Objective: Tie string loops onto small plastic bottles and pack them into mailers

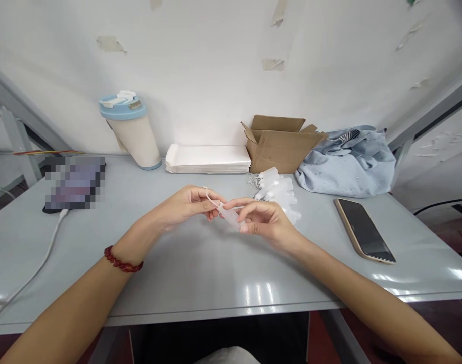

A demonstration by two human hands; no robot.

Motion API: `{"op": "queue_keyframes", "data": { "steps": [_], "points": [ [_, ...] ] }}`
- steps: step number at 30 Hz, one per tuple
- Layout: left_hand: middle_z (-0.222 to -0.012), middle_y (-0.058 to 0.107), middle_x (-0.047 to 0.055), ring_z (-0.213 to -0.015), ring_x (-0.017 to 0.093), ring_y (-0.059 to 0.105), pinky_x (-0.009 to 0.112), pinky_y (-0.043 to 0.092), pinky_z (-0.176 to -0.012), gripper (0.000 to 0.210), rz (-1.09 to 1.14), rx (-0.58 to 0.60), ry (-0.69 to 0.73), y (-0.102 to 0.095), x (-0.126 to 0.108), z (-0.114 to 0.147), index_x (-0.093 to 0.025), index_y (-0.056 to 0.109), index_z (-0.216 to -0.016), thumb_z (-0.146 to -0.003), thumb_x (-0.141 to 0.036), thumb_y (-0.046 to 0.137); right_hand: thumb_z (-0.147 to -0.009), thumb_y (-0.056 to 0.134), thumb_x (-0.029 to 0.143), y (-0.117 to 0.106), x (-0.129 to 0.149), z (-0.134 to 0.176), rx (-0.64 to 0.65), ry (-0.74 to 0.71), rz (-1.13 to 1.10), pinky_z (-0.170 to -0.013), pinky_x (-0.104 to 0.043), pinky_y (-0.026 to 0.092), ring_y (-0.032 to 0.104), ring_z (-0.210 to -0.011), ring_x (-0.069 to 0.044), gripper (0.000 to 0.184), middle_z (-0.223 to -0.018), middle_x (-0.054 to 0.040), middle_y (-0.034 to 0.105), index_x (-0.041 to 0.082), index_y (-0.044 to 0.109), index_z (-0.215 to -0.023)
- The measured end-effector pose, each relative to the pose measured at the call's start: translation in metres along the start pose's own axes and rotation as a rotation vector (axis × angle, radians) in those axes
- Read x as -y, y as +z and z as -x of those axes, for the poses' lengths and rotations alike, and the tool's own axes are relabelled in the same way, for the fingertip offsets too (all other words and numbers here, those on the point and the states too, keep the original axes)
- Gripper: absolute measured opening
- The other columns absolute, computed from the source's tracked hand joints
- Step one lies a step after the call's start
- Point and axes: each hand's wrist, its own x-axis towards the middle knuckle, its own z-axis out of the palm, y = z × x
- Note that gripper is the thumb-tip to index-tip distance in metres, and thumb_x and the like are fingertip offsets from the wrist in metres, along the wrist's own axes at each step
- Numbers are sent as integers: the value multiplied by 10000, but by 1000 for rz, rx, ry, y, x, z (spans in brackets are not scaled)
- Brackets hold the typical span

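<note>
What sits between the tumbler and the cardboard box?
A stack of flat white packets; the head view shows it between the tumbler and the cardboard box.

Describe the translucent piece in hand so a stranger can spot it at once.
Find the grey table, then the left hand and right hand close together near its middle. Between them is the small translucent piece. Unlike the similar pieces piled beyond the right hand, it is being held.
</note>
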Motion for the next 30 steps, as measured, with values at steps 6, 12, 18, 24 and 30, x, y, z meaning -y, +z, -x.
{"op": "queue_keyframes", "data": {
  "steps": [6, 12, 18, 24, 30],
  "points": [
    [-737, 674, 15, -685, 142, 602, 302, 492, -733, 194, 39, -89, 3, 5, 4, -2, -208, 723, -880, -755, -356, 704, -751, 725, 299, 2, 2, -1, -100, 107, -145, -778, -354, 536, 687, -905, -203, 122, -1220, -35, 620, 222, 657, -815],
    [-782, 686, 18, -678, 139, 601, 309, 494, -738, 217, 43, -187, 23, 7, 5, -5, -195, 718, -885, -721, -337, 728, -774, 705, 299, 5, -3, -2, -250, 128, -259, -735, -280, 531, 692, -908, -184, 135, -1102, -15, 664, 246, 662, -891],
    [-727, 676, 8, -699, 156, 610, 313, 498, -755, 234, -117, -236, 40, 8, 0, -4, -195, 709, -880, -723, -369, 716, -760, 715, 339, 6, -5, -4, -389, 198, -240, -749, -265, 533, 692, -929, -185, 192, -840, 13, 696, 234, 668, -914],
    [-888, 708, 41, -818, 192, 637, 313, 506, -770, 281, -172, -283, 59, 13, -1, -4, -195, 700, -879, -709, -418, 716, -791, 677, 377, 9, -2, -4, -437, 226, -161, -747, -271, 548, 699, -916, -194, 239, -852, -11, 702, 195, 655, -945],
    [-907, 716, 48, -854, 208, 634, 309, 505, -763, 289, -211, -281, 65, 14, 2, -5, -195, 704, -883, -713, -430, 705, -847, 612, 380, 10, -1, -5, -455, 281, -104, -722, -294, 551, 710, -870, -201, 208, -803, -41, 719, 181, 603, -908]
  ]
}}
